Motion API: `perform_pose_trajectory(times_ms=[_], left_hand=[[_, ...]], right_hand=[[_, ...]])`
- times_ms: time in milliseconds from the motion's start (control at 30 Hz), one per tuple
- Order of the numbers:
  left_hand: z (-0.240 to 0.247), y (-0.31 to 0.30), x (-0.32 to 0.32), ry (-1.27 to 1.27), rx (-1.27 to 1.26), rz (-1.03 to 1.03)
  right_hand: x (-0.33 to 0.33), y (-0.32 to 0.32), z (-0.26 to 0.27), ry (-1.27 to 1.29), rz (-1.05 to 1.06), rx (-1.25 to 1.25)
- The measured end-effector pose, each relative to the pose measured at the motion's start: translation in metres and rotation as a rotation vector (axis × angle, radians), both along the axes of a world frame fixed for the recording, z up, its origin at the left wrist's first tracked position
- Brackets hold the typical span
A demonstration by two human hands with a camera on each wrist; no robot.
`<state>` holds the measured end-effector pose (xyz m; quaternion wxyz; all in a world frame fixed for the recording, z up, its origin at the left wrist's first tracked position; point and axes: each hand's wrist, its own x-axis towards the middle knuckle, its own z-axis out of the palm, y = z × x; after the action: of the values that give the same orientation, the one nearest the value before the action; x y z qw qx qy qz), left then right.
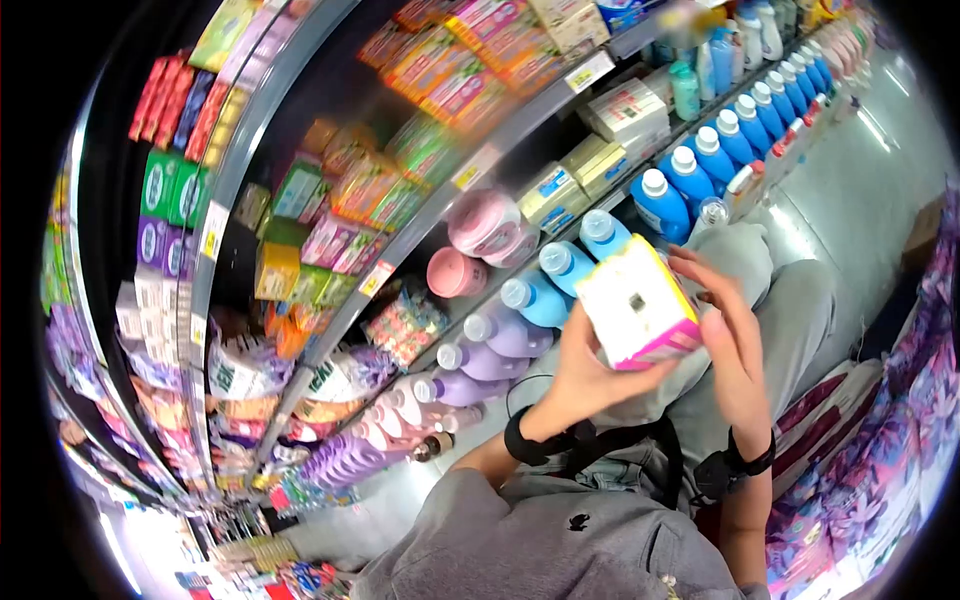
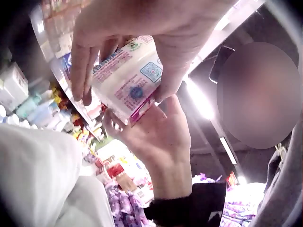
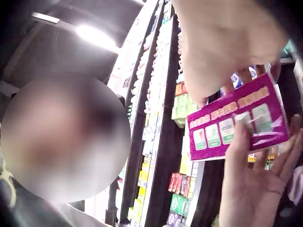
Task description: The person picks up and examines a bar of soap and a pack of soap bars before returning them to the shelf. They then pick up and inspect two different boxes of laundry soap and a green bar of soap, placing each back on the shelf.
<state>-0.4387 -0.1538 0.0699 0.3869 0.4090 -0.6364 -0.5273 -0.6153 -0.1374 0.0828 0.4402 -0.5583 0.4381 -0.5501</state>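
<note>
A boxy wrapped package (image 1: 634,305), white on its upward face with yellow and magenta edges, is gripped by the left hand (image 1: 590,378), thumb on one side and fingers on another. The right hand (image 1: 735,350) is beside the package's magenta edge, fingers extended and slightly bent. In the left wrist view the left hand (image 2: 137,19) holds the package (image 2: 130,78) above the right hand's (image 2: 161,135) upturned palm. The right wrist view shows the left thumb on the package's purple side (image 3: 236,118); the right hand (image 3: 227,47) is at its top edge, some fingers hidden behind.
Shelves hold blue bottles (image 1: 660,200), purple bottles (image 1: 510,335), pink tubs (image 1: 484,222) and stacked colourful boxes (image 1: 440,75). Grey-clad knees (image 1: 735,255) are beside the lower shelf. Grey floor (image 1: 840,190) lies at the upper right, with purple patterned packs (image 1: 860,450) at the right.
</note>
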Motion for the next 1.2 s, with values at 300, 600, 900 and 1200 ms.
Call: perform_pose_trajectory(times_ms=[300,600,900,1200], left_hand=[[0.02,-0.022,0.071,0.744,0.479,0.016],[0.041,-0.033,0.131,0.508,0.1,0.137],[0.021,-0.06,0.163,0.231,0.208,0.245],[0.084,-0.161,0.195,0.075,-0.205,0.404]], right_hand=[[0.073,-0.062,-0.014,-0.295,0.403,0.116],[0.108,-0.09,0.0,-0.28,0.376,-0.13],[0.128,-0.098,-0.003,0.05,0.377,-0.214],[0.143,-0.12,0.026,-0.178,-0.057,0.005]])
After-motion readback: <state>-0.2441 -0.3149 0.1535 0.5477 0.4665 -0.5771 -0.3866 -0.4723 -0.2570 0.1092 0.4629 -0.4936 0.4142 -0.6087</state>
